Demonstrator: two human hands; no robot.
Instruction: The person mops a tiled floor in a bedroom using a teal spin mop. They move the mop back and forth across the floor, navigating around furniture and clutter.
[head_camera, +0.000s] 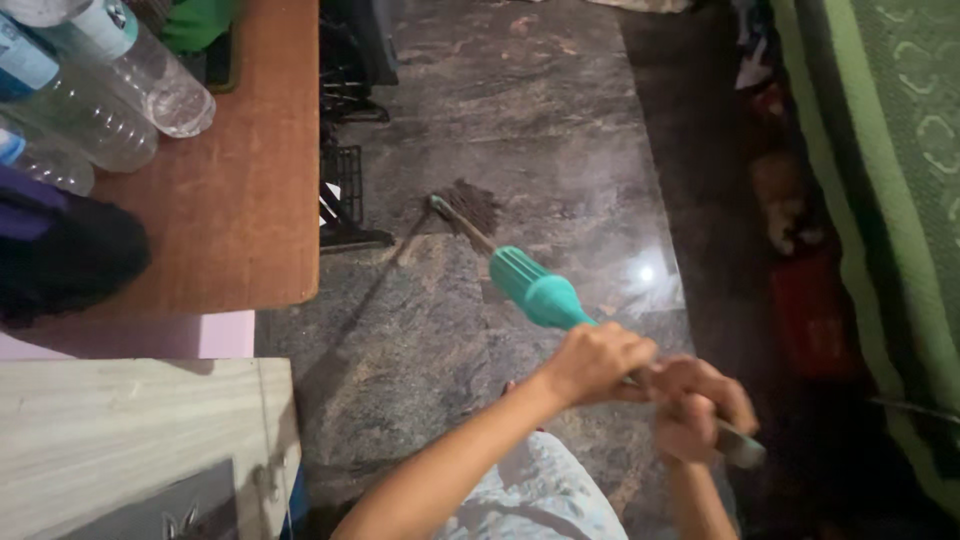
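Beside the wooden table (240, 200), both hands close around a broom handle (535, 290): left hand (595, 362) higher, right hand (700, 405) near its end, angling the bristle head (470, 205) against the stone floor (540, 130) just past the table's corner for reach.

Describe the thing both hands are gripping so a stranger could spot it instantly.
Start at the dark polished stone floor running down the middle, right of the brown wooden table. A long mop slants across it, its dark stringy head on the floor and its handle held by the left hand and right hand. Its ribbed teal collar is the only bright turquoise thing on the floor.
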